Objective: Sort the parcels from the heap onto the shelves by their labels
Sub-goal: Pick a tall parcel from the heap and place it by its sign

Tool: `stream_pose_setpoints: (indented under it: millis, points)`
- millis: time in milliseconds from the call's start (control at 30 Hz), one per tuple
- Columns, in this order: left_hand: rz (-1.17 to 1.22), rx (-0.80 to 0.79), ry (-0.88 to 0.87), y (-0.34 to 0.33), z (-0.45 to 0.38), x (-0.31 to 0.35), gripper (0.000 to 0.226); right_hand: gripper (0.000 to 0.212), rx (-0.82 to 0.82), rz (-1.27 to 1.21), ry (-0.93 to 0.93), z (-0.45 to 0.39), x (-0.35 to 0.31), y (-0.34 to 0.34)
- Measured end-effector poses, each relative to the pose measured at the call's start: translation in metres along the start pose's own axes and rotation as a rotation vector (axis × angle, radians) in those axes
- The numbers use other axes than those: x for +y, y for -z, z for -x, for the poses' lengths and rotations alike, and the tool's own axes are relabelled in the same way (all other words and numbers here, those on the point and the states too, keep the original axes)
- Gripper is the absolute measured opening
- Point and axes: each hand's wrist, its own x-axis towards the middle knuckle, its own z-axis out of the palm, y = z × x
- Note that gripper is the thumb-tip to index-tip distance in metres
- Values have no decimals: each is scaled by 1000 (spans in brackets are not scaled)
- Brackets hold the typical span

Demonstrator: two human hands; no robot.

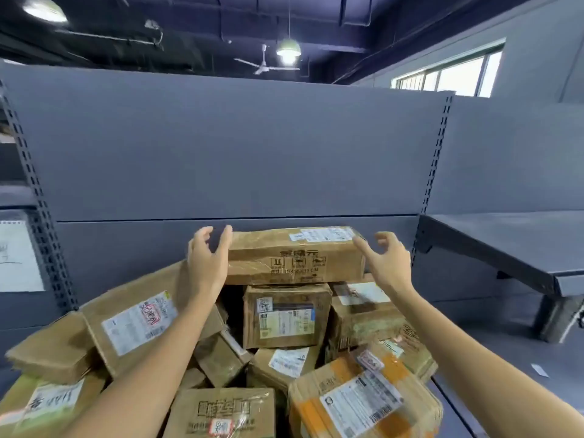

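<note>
A heap of brown cardboard parcels (284,320) with white labels fills the lower middle of the view. On top at the back lies a long taped box (294,257) with a label on its upper right. My left hand (207,257) is at the box's left end, fingers spread, thumb touching the top corner. My right hand (384,259) hovers at the right end, fingers curled and apart, index finger close to the box's upper right edge. Neither hand grips the box.
A grey shelving back panel (237,153) with slotted uprights stands behind the heap. A bare grey shelf (505,241) juts out at the right. A white paper sheet (15,257) hangs at the left. An orange-striped parcel (363,403) lies nearest at the front right.
</note>
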Motion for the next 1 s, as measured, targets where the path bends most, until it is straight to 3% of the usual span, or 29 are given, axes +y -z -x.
stream_pose_setpoints:
  millis: [67,133,233,333,467,600,667,800,1000]
  points:
    - [3,-166,122,-11,-16,-5,78,75,-46,-180,-188,-16,1,-8]
    - [24,-238,227,-23,-22,-7,73,81,-130,-308,-344,-28,5,-18]
    - [307,-121,400,-37,-23,-6,58,89,-245,-446,-531,-35,24,-34]
    - [426,-110,495,-41,-17,-10,50,83,-283,-555,-650,-29,36,-44]
    - [477,-82,450,-42,-12,-10,36,66,-266,-625,-649,-34,37,-45]
    - [490,15,262,-34,-22,9,51,52,-321,-659,-517,-36,33,-33]
    - [453,3,197,-20,-34,22,50,46,-391,-675,-463,-32,26,-23]
    - [339,-76,173,10,-55,33,37,61,-574,-648,-446,-31,30,-14]
    - [426,-86,168,20,-50,30,36,51,-900,-410,-381,-9,17,-23]
